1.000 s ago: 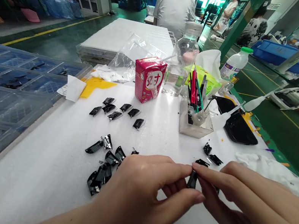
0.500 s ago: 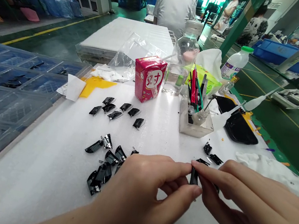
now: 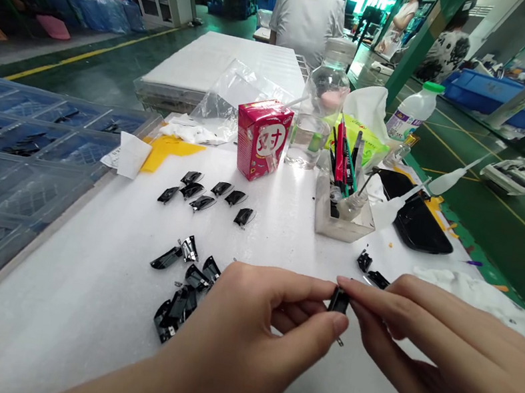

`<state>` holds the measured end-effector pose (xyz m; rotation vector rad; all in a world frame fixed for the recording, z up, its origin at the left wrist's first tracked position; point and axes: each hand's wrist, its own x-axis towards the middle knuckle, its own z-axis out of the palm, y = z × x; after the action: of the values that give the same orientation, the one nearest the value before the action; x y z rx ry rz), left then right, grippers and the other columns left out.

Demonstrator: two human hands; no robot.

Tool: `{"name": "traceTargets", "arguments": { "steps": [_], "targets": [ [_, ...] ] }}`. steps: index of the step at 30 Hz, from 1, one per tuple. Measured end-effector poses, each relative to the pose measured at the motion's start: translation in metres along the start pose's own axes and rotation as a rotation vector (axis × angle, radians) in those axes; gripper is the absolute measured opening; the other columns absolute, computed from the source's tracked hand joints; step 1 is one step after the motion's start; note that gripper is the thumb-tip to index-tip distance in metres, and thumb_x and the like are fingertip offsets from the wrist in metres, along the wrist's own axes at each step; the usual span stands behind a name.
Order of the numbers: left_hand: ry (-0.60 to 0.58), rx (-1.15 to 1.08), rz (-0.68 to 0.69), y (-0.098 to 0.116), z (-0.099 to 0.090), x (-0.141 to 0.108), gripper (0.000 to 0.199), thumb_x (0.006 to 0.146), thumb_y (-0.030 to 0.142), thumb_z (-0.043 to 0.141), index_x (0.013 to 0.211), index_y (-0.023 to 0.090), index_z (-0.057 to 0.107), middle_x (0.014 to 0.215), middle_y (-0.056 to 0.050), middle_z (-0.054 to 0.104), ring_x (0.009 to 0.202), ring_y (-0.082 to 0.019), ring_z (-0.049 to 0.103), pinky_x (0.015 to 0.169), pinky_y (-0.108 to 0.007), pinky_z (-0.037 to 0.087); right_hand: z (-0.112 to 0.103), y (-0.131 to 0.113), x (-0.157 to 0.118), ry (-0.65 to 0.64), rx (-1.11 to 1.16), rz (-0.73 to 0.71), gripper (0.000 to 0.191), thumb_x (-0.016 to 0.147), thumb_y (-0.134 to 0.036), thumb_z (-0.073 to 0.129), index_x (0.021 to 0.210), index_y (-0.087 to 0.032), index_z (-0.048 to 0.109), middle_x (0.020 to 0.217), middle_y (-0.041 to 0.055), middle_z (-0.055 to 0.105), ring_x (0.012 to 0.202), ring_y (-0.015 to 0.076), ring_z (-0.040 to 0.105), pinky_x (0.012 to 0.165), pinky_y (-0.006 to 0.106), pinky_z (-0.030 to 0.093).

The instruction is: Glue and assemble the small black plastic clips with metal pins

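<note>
Black clip (image 3: pixel 339 300), long axis upright, pinched between the fingertips of the left hand (image 3: pixel 248 333) and right hand (image 3: pixel 438 353), above the worktop (image 3: pixel 70 305), right of centre.

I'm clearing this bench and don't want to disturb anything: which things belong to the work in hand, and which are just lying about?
Work in hand: left hand, right hand, small black part pinched between them, loose black parts, clear divided tray.
Lying about: pink drink carton, glass bottle, green-capped plastic bottle, white cloth.
</note>
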<state>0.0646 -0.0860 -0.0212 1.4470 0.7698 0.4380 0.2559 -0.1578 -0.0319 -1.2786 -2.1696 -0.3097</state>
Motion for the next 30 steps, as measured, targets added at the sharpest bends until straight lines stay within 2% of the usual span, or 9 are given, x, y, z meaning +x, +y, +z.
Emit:
{"name": "traceTargets", "arguments": {
  "steps": [3,5,8,11,16,21,26,30],
  "targets": [
    [-0.013,-0.192,-0.097,0.003,-0.001,0.002,0.013,0.086,0.021,0.072,0.088,0.026,0.085,0.067,0.003,0.067,0.065,-0.012,0.056,0.06,-0.019,0.044,-0.003,-0.001,-0.001,-0.03,0.03,0.053,0.019,0.104,-0.011,0.05,0.118,-0.011,0.064,0.079,0.0036,0.063,0.065,0.0114,0.06,0.058,0.022,0.047],
    [-0.016,-0.267,-0.143,0.005,-0.002,0.002,0.015,0.083,0.015,0.075,0.087,0.026,0.085,0.066,0.004,0.067,0.065,-0.011,0.057,0.062,-0.017,0.046,-0.005,-0.001,0.0,-0.049,0.069,0.105,0.016,0.104,-0.014,0.049,0.113,-0.015,0.062,0.074,0.0002,0.059,0.06,0.0105,0.058,0.056,0.021,0.047],
    [-0.02,-0.314,-0.179,0.007,-0.003,0.002,0.019,0.081,0.01,0.076,0.084,0.026,0.085,0.064,0.005,0.068,0.064,-0.01,0.057,0.062,-0.016,0.046,-0.004,-0.003,0.001,-0.064,0.124,0.177,0.011,0.103,-0.015,0.048,0.1,-0.022,0.056,0.07,-0.0032,0.056,0.055,0.0094,0.056,0.055,0.02,0.046],
    [-0.02,-0.318,-0.173,0.007,-0.002,0.002,0.022,0.08,0.01,0.076,0.087,0.028,0.086,0.065,0.005,0.068,0.065,-0.01,0.057,0.062,-0.015,0.046,0.0,-0.004,0.002,-0.068,0.124,0.177,0.014,0.102,-0.012,0.046,0.096,-0.022,0.053,0.071,-0.0017,0.058,0.059,0.0103,0.057,0.057,0.021,0.044],
    [-0.021,-0.207,-0.12,0.004,-0.001,0.002,0.02,0.083,0.017,0.074,0.091,0.031,0.086,0.072,0.003,0.07,0.067,-0.012,0.056,0.059,-0.018,0.044,0.004,-0.004,0.0,-0.063,0.072,0.143,0.013,0.101,-0.009,0.048,0.097,-0.018,0.055,0.071,-0.0004,0.056,0.06,0.0114,0.053,0.06,0.023,0.043],
    [-0.018,-0.004,-0.025,0.0,-0.001,0.002,0.022,0.091,0.027,0.064,0.097,0.031,0.085,0.073,0.001,0.071,0.07,-0.016,0.06,0.062,-0.021,0.049,0.003,-0.003,-0.002,-0.079,0.056,0.104,0.011,0.101,-0.01,0.048,0.1,-0.017,0.056,0.074,-0.0001,0.055,0.063,0.0117,0.051,0.062,0.023,0.043],
    [0.02,0.195,0.119,-0.003,-0.001,0.0,0.019,0.093,0.025,0.064,0.094,0.028,0.083,0.071,0.003,0.071,0.064,-0.012,0.061,0.058,-0.017,0.048,0.004,-0.004,-0.001,-0.057,0.062,0.099,0.011,0.101,-0.008,0.049,0.102,-0.014,0.058,0.075,-0.0003,0.051,0.064,0.0117,0.05,0.063,0.023,0.041],
    [0.033,0.268,0.176,-0.004,-0.002,0.0,0.016,0.092,0.022,0.066,0.087,0.023,0.081,0.068,0.003,0.069,0.061,-0.011,0.061,0.055,-0.015,0.047,0.006,-0.004,-0.001,-0.056,0.078,0.09,0.011,0.1,-0.006,0.05,0.102,-0.014,0.059,0.075,-0.0005,0.05,0.063,0.0114,0.047,0.064,0.023,0.042]
  ]
}}
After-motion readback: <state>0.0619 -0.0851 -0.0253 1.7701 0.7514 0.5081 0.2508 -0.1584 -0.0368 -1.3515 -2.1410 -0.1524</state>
